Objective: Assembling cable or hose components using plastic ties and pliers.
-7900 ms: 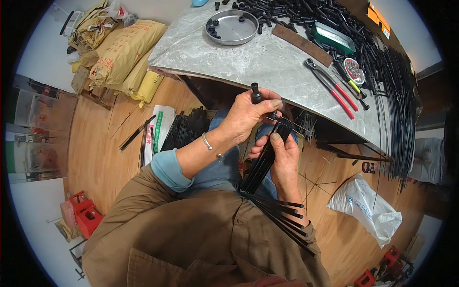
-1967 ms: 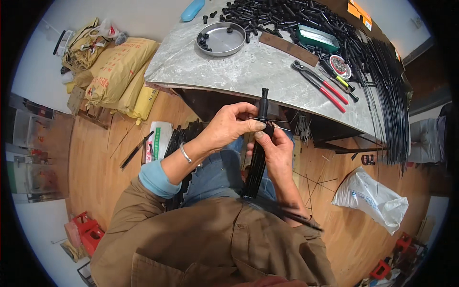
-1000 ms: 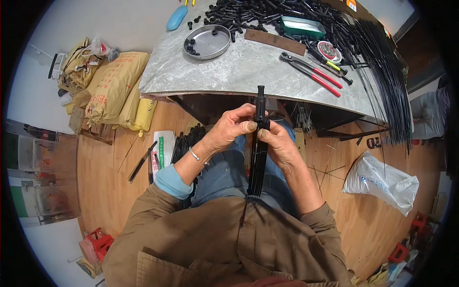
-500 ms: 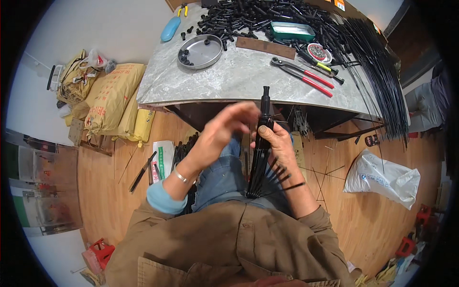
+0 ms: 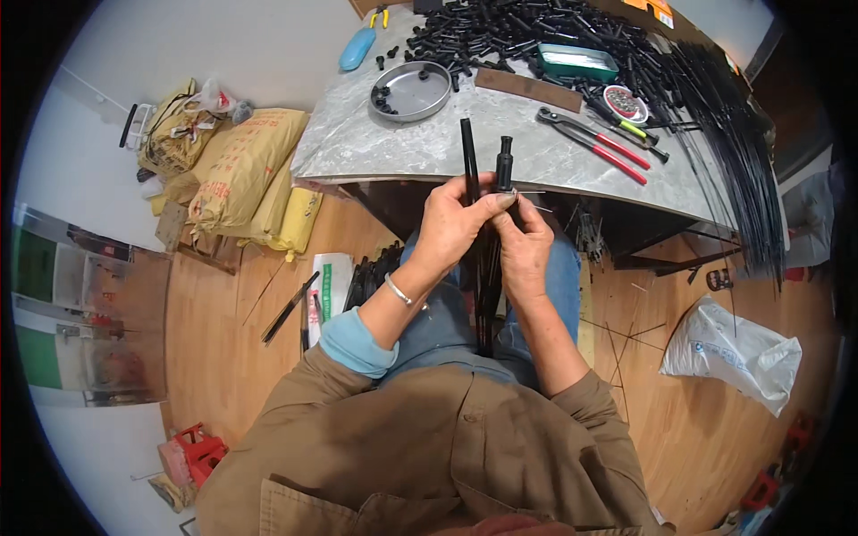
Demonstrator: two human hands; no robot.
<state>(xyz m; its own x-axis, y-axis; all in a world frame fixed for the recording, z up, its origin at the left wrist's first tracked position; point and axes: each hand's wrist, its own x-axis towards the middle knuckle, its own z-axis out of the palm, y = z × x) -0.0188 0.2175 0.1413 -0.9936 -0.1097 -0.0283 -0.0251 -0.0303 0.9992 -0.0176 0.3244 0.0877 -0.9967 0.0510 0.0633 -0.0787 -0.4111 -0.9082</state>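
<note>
Off the front edge of the grey table [image 5: 357, 152], over the lap, both hands were at the joint between a stepped black fitting [image 5: 505, 167] and a bundle of black rods [image 5: 486, 290]. Fitting upright, narrow end up; bundle ran down between the legs. Left hand [image 5: 452, 225]: fingers curled mostly closed around some upright rods [image 5: 468, 147], thumb tip at the fitting's base. Right hand [image 5: 527, 246]: nearly closed, thumb and fingers pinching near the bundle's top, just beside the left thumb; exact contact was hidden. Thin wires [image 5: 534, 192] stuck out rightward from the joint. On the table, apart from the hands: round metal tray [image 5: 424, 95] with small black pieces, red-handled pliers [image 5: 617, 167], heap of black parts [image 5: 500, 37].
</note>
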